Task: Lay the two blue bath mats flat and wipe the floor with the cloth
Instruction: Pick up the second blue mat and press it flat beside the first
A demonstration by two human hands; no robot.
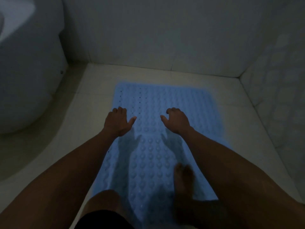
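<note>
One blue bath mat lies on the pale tiled floor, running from the person's feet out toward the far wall at 12 o'clock. It looks flat already, with no curled corner that I can see. It is covered in rows of little round bumps, and there are small dark holes near its far left edge.

The left hand hangs over the left edge of the mat, about 11 o'clock from the person's knees. Its fingers are bent loosely downward and the thumb sticks out. It holds nothing. The right hand is over the middle of the mat, about 12 o'clock, in the same loose shape, and it holds nothing too. I cannot tell if the fingertips touch the mat or float just above it. Dark hand shadows sit on the mat close below the hands.

A bare foot stands on the near part of the mat, and a knee shows at 6 o'clock.

I think this mat is soft, bendy rubber. It is probably light and floppy, and may be slippery if it is wet. The best place to grab it is likely an edge or a corner, pinching with fingers and thumb.

Counting: one mat in view, though the task speaks of two. Two hands. One foot. No cloth that I can see. A big white toilet sits at 9 o'clock.
</note>
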